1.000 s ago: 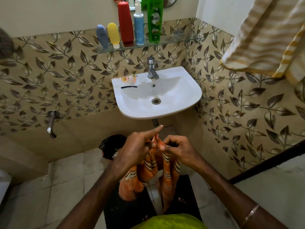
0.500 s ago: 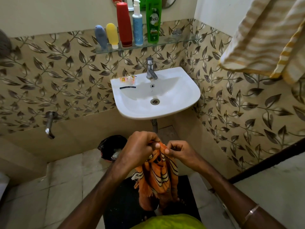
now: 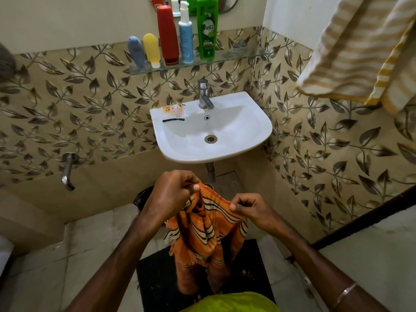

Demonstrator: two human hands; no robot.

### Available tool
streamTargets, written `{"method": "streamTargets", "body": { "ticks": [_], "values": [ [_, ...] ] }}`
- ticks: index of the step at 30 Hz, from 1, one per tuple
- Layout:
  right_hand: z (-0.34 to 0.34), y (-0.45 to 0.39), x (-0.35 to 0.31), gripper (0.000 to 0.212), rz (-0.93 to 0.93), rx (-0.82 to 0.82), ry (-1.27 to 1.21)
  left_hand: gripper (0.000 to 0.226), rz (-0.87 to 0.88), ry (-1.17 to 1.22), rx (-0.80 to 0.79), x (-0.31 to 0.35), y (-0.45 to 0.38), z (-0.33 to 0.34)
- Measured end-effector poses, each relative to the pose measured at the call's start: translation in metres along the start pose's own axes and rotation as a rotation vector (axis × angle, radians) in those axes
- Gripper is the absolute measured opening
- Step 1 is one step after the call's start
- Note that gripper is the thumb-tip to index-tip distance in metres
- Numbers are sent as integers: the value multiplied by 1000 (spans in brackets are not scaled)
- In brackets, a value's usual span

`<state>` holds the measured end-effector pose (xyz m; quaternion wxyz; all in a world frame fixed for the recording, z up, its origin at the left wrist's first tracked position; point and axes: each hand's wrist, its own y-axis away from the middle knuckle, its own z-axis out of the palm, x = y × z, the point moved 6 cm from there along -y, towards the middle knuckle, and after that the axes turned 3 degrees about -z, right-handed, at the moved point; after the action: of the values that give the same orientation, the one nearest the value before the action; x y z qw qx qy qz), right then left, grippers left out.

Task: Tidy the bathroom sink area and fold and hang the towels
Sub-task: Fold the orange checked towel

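An orange towel (image 3: pixel 202 235) with black and cream stripes hangs bunched in front of me, below the white sink (image 3: pixel 254 134). My left hand (image 3: pixel 171 194) pinches its top edge on the left. My right hand (image 3: pixel 249 209) pinches the same edge further right, a little lower. A short stretch of the edge is drawn between the two hands and the rest droops with a fringed end showing. A yellow and white striped towel (image 3: pixel 360 48) hangs at the upper right.
A small orange wrapper (image 3: pixel 173 108) and a thin dark strip (image 3: pixel 173 120) lie on the sink's left rim beside the tap (image 3: pixel 203 94). Several bottles (image 3: pixel 167 34) stand on the glass shelf (image 3: pixel 243 56). A black mat (image 3: pixel 155 280) lies underfoot, a black bag (image 3: pixel 140 198) behind my left hand.
My hands have moved apart along the towel's top edge, spreading it from a tight bunch. My left forefinger, pointing out a second ago, has closed onto the cloth.
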<state>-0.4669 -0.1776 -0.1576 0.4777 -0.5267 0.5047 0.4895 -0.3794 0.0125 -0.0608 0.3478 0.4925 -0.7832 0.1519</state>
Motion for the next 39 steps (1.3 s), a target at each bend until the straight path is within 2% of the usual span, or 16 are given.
{"method": "streamTargets", "body": {
  "ticks": [5,9,13,16,18,20,29,35,37,39],
  "values": [
    [10,-3,-19,38,-57,-18,-10,13,-38,-35,73,-15,-6,-2],
    [16,-7,-28,39,-87,-46,-13,16,-50,-29,48,-18,-7,2],
    [20,-13,-32,40,-111,-51,-7,45,53,-2,-120,-3,3,17],
    [22,-19,-36,42,-131,-32,18,38,115,21,-267,8,11,33],
    [24,-21,-39,39,-139,-33,44,21,117,-24,-231,10,11,35],
    [23,-22,-39,34,-135,-30,59,13,92,-55,-164,11,9,30],
    [7,-14,-6,47,-31,-85,79,13,87,-2,-177,18,14,16],
    [-7,-12,5,24,27,-44,72,15,57,13,-190,13,11,8],
    [-7,-14,4,15,21,-39,88,15,13,-14,-151,5,8,7],
    [-7,-15,2,17,-5,-26,103,14,-30,-51,-85,-3,2,4]
  ]
}}
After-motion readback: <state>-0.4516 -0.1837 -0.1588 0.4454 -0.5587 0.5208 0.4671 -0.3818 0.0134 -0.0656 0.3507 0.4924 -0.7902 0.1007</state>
